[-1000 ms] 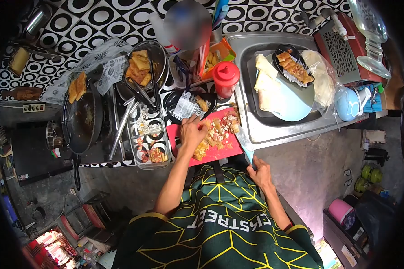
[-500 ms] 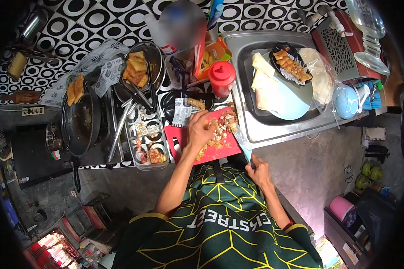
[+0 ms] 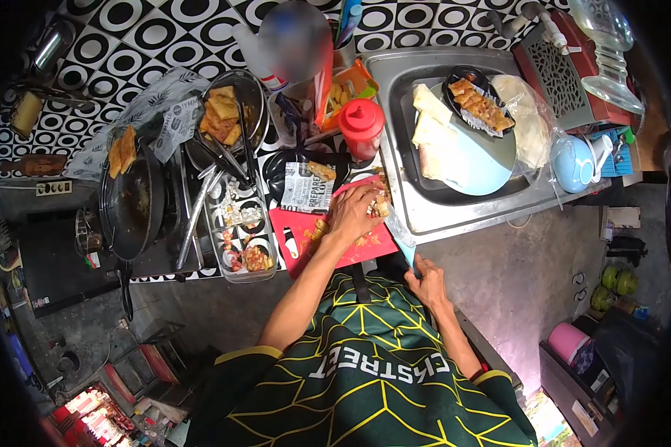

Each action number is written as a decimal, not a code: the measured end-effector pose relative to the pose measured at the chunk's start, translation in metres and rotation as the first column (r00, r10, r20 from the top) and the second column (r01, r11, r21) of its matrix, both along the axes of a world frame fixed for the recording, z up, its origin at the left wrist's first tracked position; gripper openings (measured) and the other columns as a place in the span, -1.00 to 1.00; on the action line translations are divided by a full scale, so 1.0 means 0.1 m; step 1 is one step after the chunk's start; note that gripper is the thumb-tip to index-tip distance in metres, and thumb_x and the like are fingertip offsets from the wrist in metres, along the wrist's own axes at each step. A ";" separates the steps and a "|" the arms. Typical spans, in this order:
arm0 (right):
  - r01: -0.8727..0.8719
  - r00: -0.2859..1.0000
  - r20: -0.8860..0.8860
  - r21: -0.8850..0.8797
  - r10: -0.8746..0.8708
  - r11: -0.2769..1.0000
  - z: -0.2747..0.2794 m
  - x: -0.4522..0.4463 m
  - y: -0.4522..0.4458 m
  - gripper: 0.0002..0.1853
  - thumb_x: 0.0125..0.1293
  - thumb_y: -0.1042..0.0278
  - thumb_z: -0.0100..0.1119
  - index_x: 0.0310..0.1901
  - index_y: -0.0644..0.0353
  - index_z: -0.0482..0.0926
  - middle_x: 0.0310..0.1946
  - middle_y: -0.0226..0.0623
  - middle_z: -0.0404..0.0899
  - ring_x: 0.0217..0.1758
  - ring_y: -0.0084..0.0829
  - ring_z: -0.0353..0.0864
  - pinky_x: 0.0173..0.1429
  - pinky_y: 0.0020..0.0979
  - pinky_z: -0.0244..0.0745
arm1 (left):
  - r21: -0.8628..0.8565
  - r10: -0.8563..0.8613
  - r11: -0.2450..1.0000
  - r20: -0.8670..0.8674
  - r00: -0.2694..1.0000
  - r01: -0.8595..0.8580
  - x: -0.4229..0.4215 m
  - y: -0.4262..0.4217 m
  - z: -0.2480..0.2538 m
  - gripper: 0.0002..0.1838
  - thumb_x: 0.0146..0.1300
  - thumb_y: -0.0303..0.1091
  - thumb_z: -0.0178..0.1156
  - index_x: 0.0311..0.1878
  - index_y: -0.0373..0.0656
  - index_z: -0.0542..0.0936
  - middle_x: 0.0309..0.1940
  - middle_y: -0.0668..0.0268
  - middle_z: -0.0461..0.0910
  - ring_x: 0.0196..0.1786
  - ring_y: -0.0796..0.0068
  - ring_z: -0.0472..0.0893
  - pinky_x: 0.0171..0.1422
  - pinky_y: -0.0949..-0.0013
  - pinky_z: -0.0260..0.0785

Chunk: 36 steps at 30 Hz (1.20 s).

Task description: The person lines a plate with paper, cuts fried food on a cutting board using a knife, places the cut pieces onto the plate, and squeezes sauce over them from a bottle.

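Note:
My left hand lies over the red cutting board, fingers curved round a filled fried pastry with chopped topping; much of the food is hidden beneath the palm. Crumbs and bits of filling are scattered on the board. At the board's right corner, my right hand is closed round the handle of a knife with a light blue blade. The blade points up and left, beside the pastry. Just beyond the board, a black tray holds printed paper and one fried piece.
A clear divided container with chopped fillings sits left of the board. Behind stands a red squeeze bottle. The sink on the right holds a plate with wraps and fried pastries. A pan and a bowl of fried pastries are on the left.
My left hand has moved right and flattened over the food, covering filling that lay exposed on the board. My right hand and the knife have barely shifted.

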State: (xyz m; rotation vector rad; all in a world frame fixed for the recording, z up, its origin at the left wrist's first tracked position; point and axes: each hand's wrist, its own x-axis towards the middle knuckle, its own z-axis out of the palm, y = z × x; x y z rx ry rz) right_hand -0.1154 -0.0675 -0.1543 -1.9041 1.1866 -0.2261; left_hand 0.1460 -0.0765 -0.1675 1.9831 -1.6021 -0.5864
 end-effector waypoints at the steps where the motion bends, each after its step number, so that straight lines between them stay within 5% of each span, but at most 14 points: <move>1: 0.003 1.000 -0.007 -0.006 -0.003 1.000 -0.01 -0.01 0.00 -0.70 0.09 0.42 0.23 -0.13 0.37 0.61 -0.45 0.03 0.57 -0.40 -0.03 0.63 -0.28 -0.21 0.52 | -0.016 -0.005 1.000 -0.020 1.000 0.004 0.00 0.00 -0.03 -0.34 -0.22 -0.26 0.53 0.07 -0.15 0.60 0.15 0.26 0.54 0.21 0.20 0.50 0.30 0.11 0.31; 9: 0.008 1.000 -0.004 -0.051 -0.009 0.999 -0.07 -0.02 0.03 -0.65 0.08 0.44 0.25 -0.07 0.41 0.61 -0.46 0.05 0.54 -0.43 -0.04 0.61 -0.31 -0.21 0.50 | -0.145 -0.029 0.989 -0.124 0.992 0.011 0.01 -0.03 -0.19 -0.45 -0.17 -0.42 0.47 0.00 -0.26 0.60 0.06 0.11 0.56 0.14 0.09 0.55 0.26 0.18 0.39; 36: -0.036 0.999 -0.005 -0.117 0.035 0.993 0.36 0.07 -0.06 -0.56 0.12 0.36 0.25 0.08 0.27 0.59 -0.48 0.02 0.53 -0.46 0.01 0.59 -0.35 -0.13 0.49 | -0.173 0.049 0.981 -0.245 0.968 -0.093 0.07 -0.01 0.25 -0.49 -0.10 -0.39 0.44 0.02 -0.25 0.61 0.06 0.14 0.55 0.08 0.13 0.60 0.19 0.25 0.47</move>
